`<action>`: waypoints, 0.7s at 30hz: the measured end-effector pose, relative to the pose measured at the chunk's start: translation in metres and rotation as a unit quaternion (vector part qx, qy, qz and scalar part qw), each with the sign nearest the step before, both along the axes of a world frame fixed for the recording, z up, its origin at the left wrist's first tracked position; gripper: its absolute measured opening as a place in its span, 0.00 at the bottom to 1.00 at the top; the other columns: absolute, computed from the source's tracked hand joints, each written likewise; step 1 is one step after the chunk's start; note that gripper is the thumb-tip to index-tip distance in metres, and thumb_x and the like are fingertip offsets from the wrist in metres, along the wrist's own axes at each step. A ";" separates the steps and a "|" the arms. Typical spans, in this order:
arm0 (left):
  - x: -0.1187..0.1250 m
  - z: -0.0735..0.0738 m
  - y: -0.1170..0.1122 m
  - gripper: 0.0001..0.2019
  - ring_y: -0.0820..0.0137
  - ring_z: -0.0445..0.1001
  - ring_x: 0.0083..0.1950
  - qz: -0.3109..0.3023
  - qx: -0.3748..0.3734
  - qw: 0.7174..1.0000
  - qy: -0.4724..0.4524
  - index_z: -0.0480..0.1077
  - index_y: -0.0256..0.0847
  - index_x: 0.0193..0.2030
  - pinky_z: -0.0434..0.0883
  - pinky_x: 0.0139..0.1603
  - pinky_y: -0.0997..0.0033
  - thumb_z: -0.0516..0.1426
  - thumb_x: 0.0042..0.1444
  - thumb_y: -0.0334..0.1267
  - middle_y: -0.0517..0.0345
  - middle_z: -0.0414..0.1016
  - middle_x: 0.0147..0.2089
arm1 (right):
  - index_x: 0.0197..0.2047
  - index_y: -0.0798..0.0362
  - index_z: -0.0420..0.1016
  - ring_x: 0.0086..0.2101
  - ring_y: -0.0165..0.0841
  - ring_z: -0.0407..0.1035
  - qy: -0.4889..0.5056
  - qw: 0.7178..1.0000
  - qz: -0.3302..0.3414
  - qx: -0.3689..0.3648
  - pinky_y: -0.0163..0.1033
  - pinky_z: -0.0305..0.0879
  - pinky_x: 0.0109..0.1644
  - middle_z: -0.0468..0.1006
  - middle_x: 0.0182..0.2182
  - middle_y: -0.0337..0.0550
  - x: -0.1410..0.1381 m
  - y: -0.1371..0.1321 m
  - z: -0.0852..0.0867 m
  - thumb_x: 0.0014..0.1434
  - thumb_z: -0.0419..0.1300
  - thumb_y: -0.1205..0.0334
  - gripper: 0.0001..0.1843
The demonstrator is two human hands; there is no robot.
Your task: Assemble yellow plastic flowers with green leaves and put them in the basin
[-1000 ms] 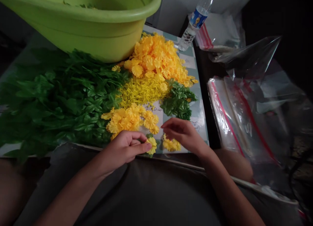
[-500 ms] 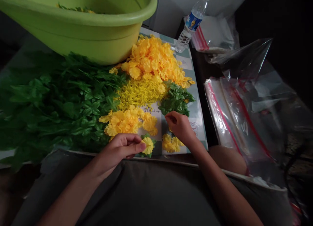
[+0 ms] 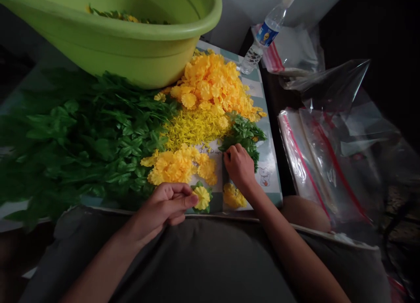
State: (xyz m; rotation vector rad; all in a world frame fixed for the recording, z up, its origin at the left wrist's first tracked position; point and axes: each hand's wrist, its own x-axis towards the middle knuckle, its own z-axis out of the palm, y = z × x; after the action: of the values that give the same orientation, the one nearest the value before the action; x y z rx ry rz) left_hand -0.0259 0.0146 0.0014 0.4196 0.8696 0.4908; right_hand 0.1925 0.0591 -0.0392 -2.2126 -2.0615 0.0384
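Between thumb and fingers, my left hand (image 3: 169, 204) pinches a yellow artificial flower (image 3: 201, 198) with green leaves behind it, close to the table's front edge. My right hand (image 3: 240, 165) has its fingers curled together at the near edge of a small heap of green leaf pieces (image 3: 245, 132). Whether it grips anything is hidden. A few yellow petal pieces (image 3: 233, 196) lie just below that hand. Farther left are more yellow-orange petal pieces (image 3: 173, 165). Behind these lies a heap of small yellow bits (image 3: 193, 128), then a big pile of orange-yellow petal pieces (image 3: 213, 82).
A large green tub (image 3: 131, 53) with leafy pieces inside stands at the back left. Dark green artificial leaves (image 3: 108, 132) cover the table's left side. A water bottle (image 3: 267, 34) stands at the back right corner. Clear zip bags (image 3: 315, 158) lie to the right.
My right hand has shifted slightly, its fingers now turned down by the green leaf pieces. My left hand still pinches the flower. The whole view has shifted a little.
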 end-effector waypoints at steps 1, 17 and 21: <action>0.001 0.000 0.000 0.11 0.88 0.41 0.14 0.001 -0.006 1.000 -0.004 0.69 0.35 0.23 0.43 0.14 0.82 0.68 0.35 0.28 0.73 0.54 0.16 | 0.34 0.56 0.72 0.35 0.40 0.66 0.003 1.000 0.003 0.002 0.39 0.53 0.33 0.73 0.35 0.51 0.000 0.000 0.000 0.61 0.50 0.68 0.09; 0.005 0.004 0.001 0.12 0.88 0.41 0.13 -0.036 -0.011 0.999 0.010 0.68 0.35 0.21 0.41 0.12 0.84 0.69 0.33 0.29 0.74 0.50 0.14 | 0.38 0.56 0.72 0.33 0.35 0.67 0.224 0.966 0.118 -0.042 0.37 0.64 0.37 0.70 0.34 0.46 -0.016 -0.012 0.005 0.54 0.62 0.61 0.09; 0.005 0.002 0.001 0.12 0.88 0.40 0.14 -0.042 -0.002 0.999 0.006 0.68 0.35 0.21 0.41 0.12 0.83 0.68 0.36 0.30 0.74 0.49 0.14 | 0.31 0.55 0.70 0.33 0.34 0.65 0.291 0.948 0.116 -0.048 0.38 0.62 0.38 0.70 0.32 0.44 -0.017 -0.013 0.005 0.53 0.59 0.68 0.01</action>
State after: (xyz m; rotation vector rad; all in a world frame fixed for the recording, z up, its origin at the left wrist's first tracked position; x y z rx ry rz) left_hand -0.0206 0.0155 0.0037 0.4542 0.8615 0.4097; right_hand 0.1754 0.0459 -0.0340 -1.6976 -1.9738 0.7312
